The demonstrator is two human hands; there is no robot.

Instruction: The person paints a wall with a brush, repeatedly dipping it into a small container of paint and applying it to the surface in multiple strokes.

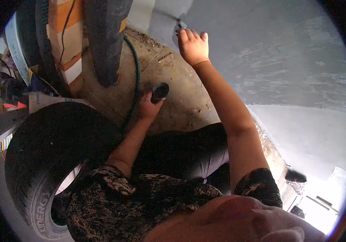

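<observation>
My left hand (149, 107) is wrapped round a dark cup (160, 92), held low over the floor with its round mouth facing up toward me. My right hand (193, 46) is raised against the grey-coated wall (261, 52), fingers closed. A small dark brush-like tool (179, 25) sticks out past its fingertips at the wall; most of it is hidden by the hand. Around the tool, darker grey meets a paler patch of wall (140, 14). Streaky marks cover the wall to the right of my hand.
A tire (32, 161) stands close by my left side. More tires (106, 44) and stacked blocks (66, 40) rise at the upper left. A green hose (134, 68) runs along the dirty floor (177, 88), where debris lies at the wall's base.
</observation>
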